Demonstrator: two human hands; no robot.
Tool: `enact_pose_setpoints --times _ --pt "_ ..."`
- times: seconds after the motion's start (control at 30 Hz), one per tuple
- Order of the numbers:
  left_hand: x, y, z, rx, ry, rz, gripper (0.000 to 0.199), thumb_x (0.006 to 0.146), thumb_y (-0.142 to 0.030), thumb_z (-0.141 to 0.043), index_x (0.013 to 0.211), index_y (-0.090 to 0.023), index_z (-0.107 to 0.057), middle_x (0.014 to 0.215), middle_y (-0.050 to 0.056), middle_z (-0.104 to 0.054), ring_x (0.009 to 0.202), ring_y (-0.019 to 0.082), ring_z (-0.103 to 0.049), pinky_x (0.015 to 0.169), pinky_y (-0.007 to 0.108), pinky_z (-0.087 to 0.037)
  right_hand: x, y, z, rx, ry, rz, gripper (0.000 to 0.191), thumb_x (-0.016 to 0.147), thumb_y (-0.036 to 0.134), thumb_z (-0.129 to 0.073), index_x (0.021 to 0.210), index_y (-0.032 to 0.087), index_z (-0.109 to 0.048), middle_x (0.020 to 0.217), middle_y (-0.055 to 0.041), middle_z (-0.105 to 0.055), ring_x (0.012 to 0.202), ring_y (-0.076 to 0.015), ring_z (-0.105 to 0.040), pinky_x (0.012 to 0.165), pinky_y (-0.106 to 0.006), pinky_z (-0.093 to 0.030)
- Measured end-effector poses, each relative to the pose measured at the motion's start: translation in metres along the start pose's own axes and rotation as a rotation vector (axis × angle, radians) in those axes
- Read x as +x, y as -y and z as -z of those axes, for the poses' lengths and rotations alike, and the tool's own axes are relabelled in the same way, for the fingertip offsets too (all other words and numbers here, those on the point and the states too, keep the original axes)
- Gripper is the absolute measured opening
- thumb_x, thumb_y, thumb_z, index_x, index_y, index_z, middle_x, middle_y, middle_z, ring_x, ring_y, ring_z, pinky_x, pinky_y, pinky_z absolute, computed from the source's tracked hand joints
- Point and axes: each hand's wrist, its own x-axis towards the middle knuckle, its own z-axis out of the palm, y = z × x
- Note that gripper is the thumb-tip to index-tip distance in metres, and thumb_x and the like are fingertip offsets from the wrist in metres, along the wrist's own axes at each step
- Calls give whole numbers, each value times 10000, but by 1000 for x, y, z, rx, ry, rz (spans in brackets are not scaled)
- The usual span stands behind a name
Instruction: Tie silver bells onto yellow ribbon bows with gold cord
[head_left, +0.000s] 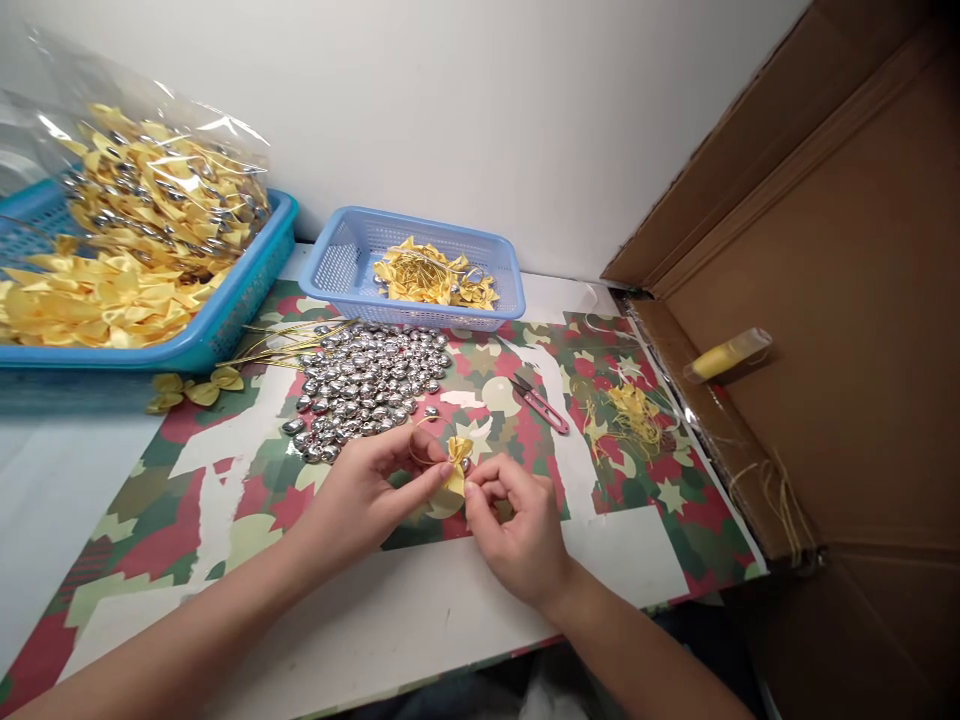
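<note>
My left hand [390, 485] pinches a yellow ribbon flower [458, 452] between thumb and fingertips. A thin gold cord [421, 440] loops from the flower round by my left fingers. Against the flower's right side sits a small silver bell [466, 465]. My right hand [517, 525] is closed at that side, its thumb and forefinger pinched together beside the bell; what lies between them is too small to make out. Just beyond my left hand spreads a pile of silver bells [367, 375].
Behind the bells stands a blue basket [324, 288] with yellow flowers [427, 275]. A larger blue tray [259, 270] at left holds more flowers and a clear bag [169, 185]. Pink thread snips [541, 405] and cord scraps [636, 412] lie right. Cardboard [825, 300] walls the right side.
</note>
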Motion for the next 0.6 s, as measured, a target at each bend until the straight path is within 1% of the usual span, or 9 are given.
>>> enact_pose_setpoints --times 0.17,0.27,0.4,0.6 --pt "-1 3 -3 -43 -18 -6 158 833 -317 -619 765 -176 -634 704 -1 -634 635 115 -584 570 192 -473 0 1 -1 3 -20 27 126 842 189 -494 718 195 -473 466 81 -423 391 -61 -386 424 -180 -321" --pt "-2 4 -5 -69 -39 -3 154 830 -315 -631 757 -180 -629 709 -6 -637 638 112 -591 575 189 -474 -2 0 -4 33 -32 4 113 852 194 -491 741 195 -474 474 70 -463 395 -68 -416 428 -184 -343" --pt "-4 5 -8 -66 -99 -9 140 817 -304 -653 750 -184 -631 714 -5 -643 658 121 -602 597 200 -481 -5 -1 -8 69 -46 -29 76 861 195 -493 786 193 -481 492 58 -502 403 -76 -446 427 -186 -365" --pt "-9 4 -11 -20 -144 -43 127 831 -281 -642 741 -193 -629 715 -4 -652 674 130 -608 620 217 -492 -6 -1 -11 51 -86 15 78 865 178 -490 788 191 -483 493 64 -483 396 -71 -428 408 -178 -341"
